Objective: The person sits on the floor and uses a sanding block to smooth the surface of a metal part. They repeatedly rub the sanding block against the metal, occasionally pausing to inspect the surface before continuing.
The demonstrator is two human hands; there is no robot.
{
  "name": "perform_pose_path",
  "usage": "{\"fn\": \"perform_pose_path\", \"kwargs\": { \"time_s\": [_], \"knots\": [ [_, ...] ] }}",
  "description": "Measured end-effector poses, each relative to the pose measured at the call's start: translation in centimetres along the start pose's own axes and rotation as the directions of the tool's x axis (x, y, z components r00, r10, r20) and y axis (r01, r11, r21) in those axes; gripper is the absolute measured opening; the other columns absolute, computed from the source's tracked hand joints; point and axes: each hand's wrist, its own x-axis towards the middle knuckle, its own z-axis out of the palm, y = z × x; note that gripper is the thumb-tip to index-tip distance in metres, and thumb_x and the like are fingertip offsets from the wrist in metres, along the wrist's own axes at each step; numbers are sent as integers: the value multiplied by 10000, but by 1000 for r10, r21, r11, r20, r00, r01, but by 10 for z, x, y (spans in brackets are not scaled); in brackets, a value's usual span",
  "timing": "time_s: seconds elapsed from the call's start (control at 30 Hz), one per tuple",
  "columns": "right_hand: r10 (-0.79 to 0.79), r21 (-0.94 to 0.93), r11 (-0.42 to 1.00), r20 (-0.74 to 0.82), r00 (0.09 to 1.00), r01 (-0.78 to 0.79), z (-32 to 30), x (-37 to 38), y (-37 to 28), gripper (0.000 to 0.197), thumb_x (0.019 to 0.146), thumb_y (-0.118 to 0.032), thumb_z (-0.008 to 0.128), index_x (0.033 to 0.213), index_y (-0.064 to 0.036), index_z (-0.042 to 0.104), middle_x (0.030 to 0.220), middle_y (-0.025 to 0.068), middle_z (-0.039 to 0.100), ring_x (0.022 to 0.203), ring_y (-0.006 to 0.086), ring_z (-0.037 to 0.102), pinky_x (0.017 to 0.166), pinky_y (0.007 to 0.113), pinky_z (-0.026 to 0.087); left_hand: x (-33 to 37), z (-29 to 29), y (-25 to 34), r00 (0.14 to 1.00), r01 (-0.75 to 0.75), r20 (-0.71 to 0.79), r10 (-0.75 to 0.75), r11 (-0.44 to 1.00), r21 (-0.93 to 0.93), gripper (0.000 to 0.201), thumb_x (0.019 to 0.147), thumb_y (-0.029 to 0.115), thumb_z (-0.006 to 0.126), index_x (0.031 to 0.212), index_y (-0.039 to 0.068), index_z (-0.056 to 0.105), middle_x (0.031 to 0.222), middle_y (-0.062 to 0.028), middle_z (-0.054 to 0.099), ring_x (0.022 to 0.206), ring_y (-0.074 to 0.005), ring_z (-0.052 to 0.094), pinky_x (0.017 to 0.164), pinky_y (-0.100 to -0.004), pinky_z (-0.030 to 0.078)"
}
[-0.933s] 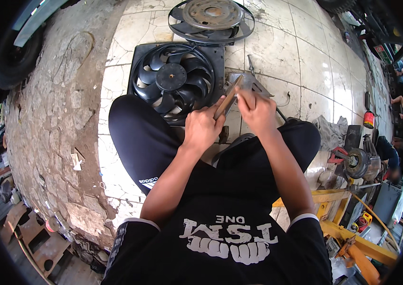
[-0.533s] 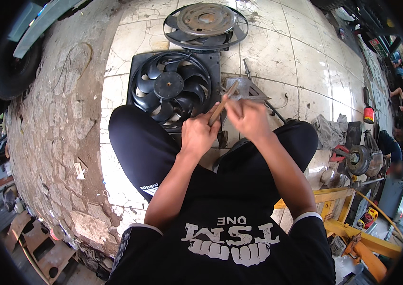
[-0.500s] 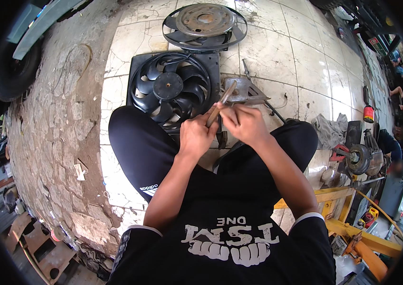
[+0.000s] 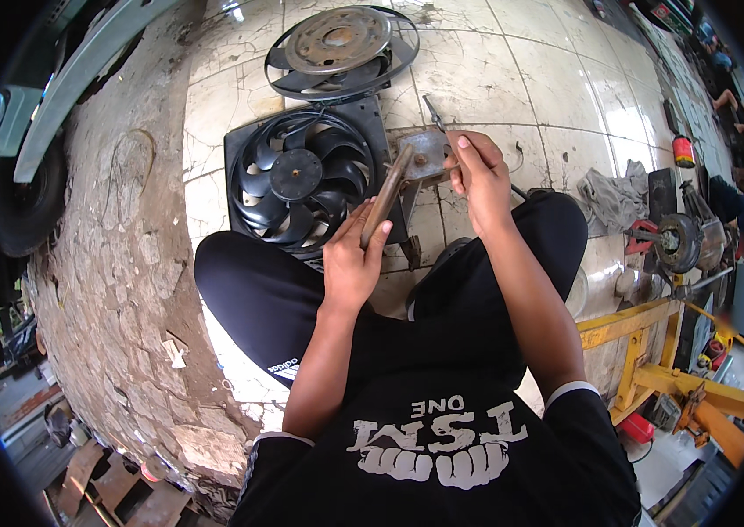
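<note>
My left hand is closed around the lower end of a brown, pointed rod, perhaps wooden, which slants up and to the right. Raised to the right and apart from the rod, my right hand pinches a small, flat brown piece whose kind I cannot make out. Just beyond the rod's tip, a worn metal bracket lies on the tiles. To the left of it, a black radiator fan in a square shroud rests flat before my crossed legs.
Farther off, a rusty round metal disc lies on a second black fan ring. At right are a grey rag, a red canister, a hub-like metal part and a yellow frame. Cracked stone ground borders the tiles at left.
My right hand has moved off the rod, up and to the right. The rod now stands more upright in my left hand. The whole view has shifted slightly.
</note>
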Motion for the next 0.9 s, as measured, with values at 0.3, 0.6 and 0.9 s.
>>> {"fn": "perform_pose_path", "kwargs": {
  "time_s": [0.3,0.6,0.9],
  "knots": [
    [239,338,909,55,969,-243,-6,8,0,320,1069,-285,706,1319,-94,648,1078,93,751,747,110,573,640,257,448,-4,-9,4,988,116,91,-122,991,69,504,1082,362,665,1463,31,662,976,-250,783,688,-356,754,694,-472,581],
    [-12,-255,966,115,993,41,25,-1,24,216,1102,-203,646,1212,-51,753,1091,44,776,911,129,720,731,291,593,-21,-11,13,1000,-10,30,7,996,90,458,1062,219,672,1469,17,618,1060,-293,763,851,-418,785,740,-459,626],
    [-8,-531,843,149,989,87,34,-3,21,172,1061,-191,683,1180,-82,744,1065,123,806,883,238,801,738,370,601,24,5,37,980,144,83,-180,936,322,398,972,278,754,1292,44,727,804,-276,739,740,-451,756,691,-516,614]
  ]
}}
